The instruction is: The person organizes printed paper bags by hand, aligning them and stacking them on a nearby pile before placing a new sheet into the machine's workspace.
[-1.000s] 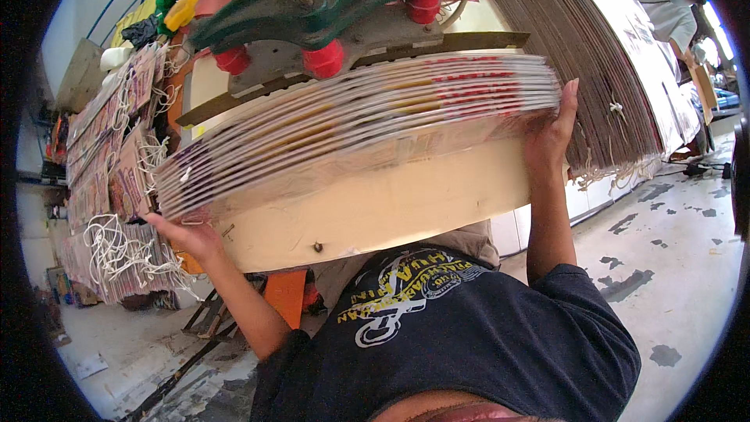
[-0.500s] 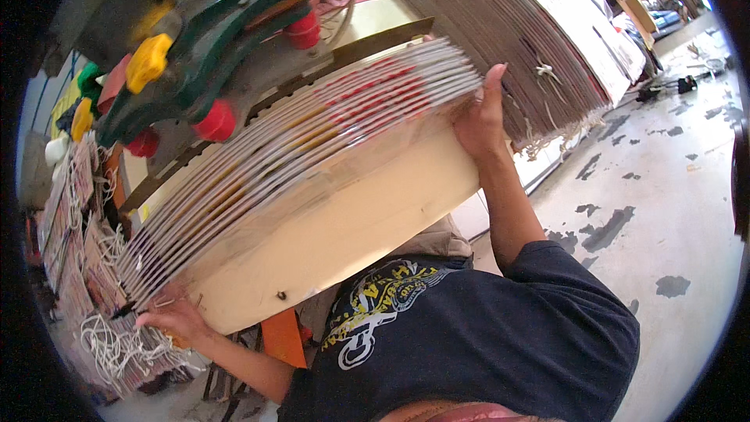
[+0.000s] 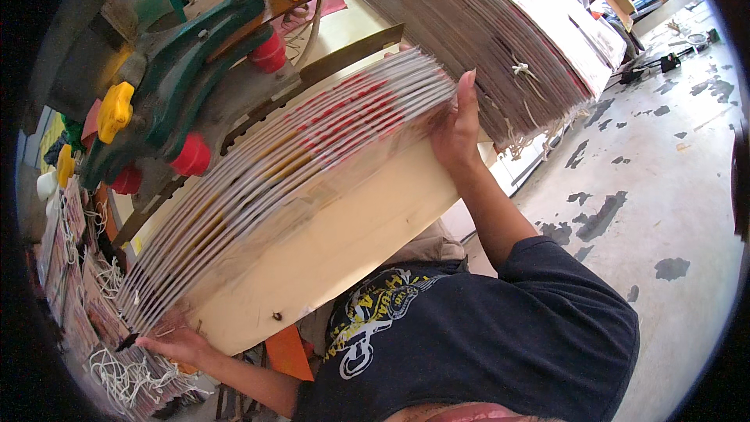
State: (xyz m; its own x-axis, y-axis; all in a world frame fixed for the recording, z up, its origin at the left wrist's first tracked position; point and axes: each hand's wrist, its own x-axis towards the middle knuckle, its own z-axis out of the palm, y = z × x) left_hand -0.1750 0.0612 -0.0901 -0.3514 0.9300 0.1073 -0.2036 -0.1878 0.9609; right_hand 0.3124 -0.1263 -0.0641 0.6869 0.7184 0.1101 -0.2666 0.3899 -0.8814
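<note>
- Left hand (image 3: 173, 337) grips the lower end of the sheet stack (image 3: 289, 180), fingers curled under it.
- Right hand (image 3: 455, 126) presses flat against its upper end.
- Stack lies fanned on the pale worktop (image 3: 344, 242), beside the green machine (image 3: 187, 86).

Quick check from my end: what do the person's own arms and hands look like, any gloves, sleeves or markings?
Both hands are bare, no gloves, rings or watch visible. The right hand leads to a bare forearm and a short dark navy T-shirt sleeve ending above the elbow. The left hand also has a bare forearm; its sleeve is out of view. The shirt front carries a yellow and white printed graphic.
</note>
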